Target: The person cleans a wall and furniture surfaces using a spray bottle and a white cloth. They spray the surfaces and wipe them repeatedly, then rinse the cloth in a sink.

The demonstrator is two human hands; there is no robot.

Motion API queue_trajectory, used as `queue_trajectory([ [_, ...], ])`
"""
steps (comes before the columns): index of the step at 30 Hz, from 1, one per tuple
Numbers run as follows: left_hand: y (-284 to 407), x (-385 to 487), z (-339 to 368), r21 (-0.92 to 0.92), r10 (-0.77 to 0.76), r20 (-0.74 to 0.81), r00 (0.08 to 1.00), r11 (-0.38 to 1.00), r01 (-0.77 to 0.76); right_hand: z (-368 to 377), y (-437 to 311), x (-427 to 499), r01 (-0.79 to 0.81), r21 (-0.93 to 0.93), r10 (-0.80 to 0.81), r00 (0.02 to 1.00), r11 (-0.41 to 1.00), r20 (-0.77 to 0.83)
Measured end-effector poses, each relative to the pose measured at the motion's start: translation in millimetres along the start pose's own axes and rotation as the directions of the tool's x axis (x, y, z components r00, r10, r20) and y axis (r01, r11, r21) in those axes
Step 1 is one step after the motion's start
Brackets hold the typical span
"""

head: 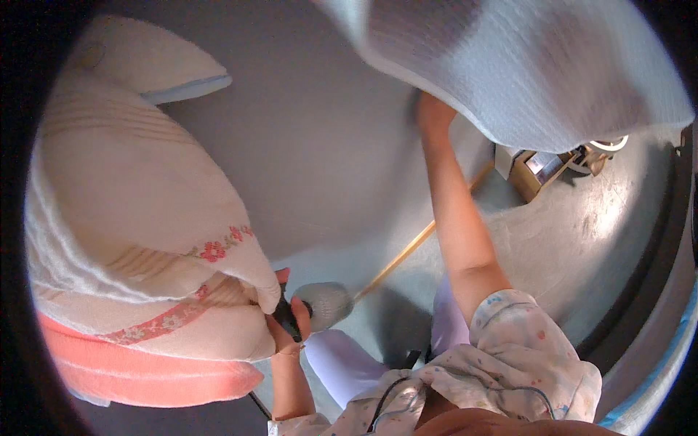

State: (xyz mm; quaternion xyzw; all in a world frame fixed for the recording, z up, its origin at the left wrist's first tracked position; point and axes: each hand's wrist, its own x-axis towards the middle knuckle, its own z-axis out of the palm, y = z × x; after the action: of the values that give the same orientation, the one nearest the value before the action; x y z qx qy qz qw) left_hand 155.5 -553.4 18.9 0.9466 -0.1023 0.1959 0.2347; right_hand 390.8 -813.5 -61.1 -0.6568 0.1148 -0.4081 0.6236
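Observation:
At lower centre, my left hand wraps around the black grip of a tool whose exact kind I cannot tell. Just right of that hand is a translucent grey ribbed body, seemingly part of the same tool. My right arm reaches far forward, and my right hand is at the edge of a pale blue-white cloth, which hides its fingers. The cloth is raised and blurred at upper right. Against my left hand lies a cream bed cover with pink embroidered flowers.
Under the cream cover is a coral-pink plush blanket. A cream pillow with blue edging lies at upper left. A broad grey surface spans the middle. A yellow stick runs behind my right arm towards a cardboard box.

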Motion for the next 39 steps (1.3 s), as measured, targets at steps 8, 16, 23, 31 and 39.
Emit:
queue_trajectory([
  [8,-6,-41,-42,0.248,-0.303,-0.141,0.943,0.911,0.330,45,-90,-91,0.828,0.284,-0.865,0.401,0.483,0.301],
  [16,-21,-71,-87,0.304,-0.335,-0.467,0.818,0.808,0.505,39,-106,25,0.102,0.030,-0.102,0.839,0.994,0.534],
  [23,-2,-81,-130,0.286,-0.247,-0.618,0.747,0.814,0.506,58,-170,-87,0.853,0.317,-0.867,0.264,0.415,0.424],
  [31,15,-82,-162,0.262,-0.166,-0.693,0.702,0.849,0.459,47,-211,36,0.699,0.131,-0.696,0.640,0.703,0.326],
  [39,17,-49,-156,0.156,-0.127,-0.606,0.785,0.949,0.274,85,-268,-41,0.922,0.352,-0.978,0.102,0.161,0.180],
])
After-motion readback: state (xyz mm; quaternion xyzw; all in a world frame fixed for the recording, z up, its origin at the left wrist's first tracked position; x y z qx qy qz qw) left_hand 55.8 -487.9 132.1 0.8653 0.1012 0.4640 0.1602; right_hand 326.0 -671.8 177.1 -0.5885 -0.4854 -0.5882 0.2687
